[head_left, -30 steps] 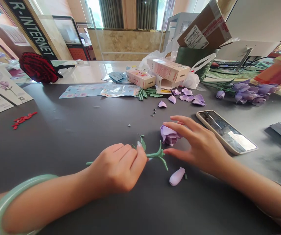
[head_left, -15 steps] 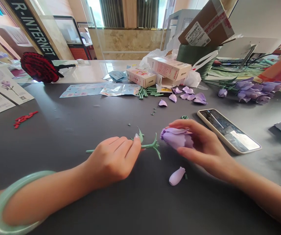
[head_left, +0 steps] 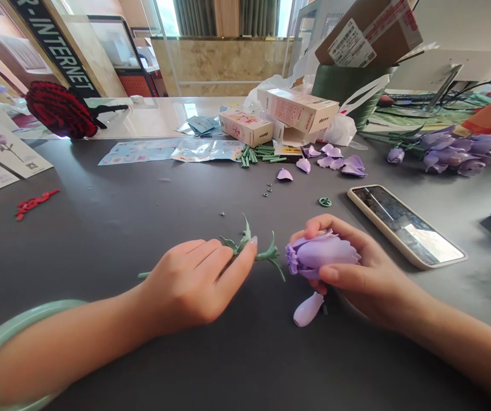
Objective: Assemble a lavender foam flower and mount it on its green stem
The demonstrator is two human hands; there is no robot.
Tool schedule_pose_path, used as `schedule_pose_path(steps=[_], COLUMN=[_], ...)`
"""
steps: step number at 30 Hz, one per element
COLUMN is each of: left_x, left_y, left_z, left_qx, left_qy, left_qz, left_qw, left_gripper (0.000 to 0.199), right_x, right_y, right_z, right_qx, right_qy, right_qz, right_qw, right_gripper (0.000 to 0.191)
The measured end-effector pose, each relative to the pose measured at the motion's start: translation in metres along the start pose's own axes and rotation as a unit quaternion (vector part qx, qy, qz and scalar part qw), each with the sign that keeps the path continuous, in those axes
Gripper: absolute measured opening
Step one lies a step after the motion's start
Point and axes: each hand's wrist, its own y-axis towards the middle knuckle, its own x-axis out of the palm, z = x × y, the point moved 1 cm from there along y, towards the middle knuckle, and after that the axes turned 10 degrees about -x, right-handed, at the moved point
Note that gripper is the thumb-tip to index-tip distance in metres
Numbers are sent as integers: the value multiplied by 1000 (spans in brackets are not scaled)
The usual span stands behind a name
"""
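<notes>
Dark grey worktop lies under both hands. The left hand covers a green plastic flower stem, its grip unclear; the right hand curls closed around a lilac petalled flower head.

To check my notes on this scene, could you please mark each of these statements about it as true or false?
1. The right hand holds the lilac flower head: true.
2. The left hand rests on the green stem: true.
3. The phone lies to the left of the left hand: false; it lies beyond the right hand, further to the right.
4. The pale green bangle is on the right arm: false; it is on the left arm.
</notes>
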Motion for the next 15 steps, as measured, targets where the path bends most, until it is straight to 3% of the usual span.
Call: schedule_pose_path(steps=[15], left_x=[0], left_y=[0], left_z=[4], left_qx=[17], left_qy=[5], left_qz=[16], left_qw=[1000], left_gripper=[17], right_x=[3], right_y=[0], right_z=[10], right_qx=[23], right_qy=[13], right_qz=[-5], right_qw=[1000], right_gripper=[38])
